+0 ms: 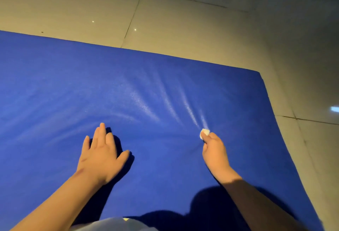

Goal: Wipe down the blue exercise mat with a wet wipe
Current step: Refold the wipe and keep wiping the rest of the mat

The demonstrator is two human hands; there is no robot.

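**A:** Item one, the blue exercise mat. We log it lying flat on the tiled floor, with its far right corner in view.

**B:** Item two, the wet wipe. We note a small white wad, pinched in the curled fingers of the right hand and pressed to the mat right of centre.

**A:** Item three, the left hand. Its fingers are straight and spread, palm down on the mat, holding nothing. We take it for a brace.

**B:** Surface condition: shiny damp streaks fan out from the wipe toward the far edge. We judge that patch wiped.

**A:** Outstanding: the wide left stretch and the near strip under our arms look matt and dry, as far as we can tell in this dim light. We reckon the job is begun, with the greater part of the mat left to do.
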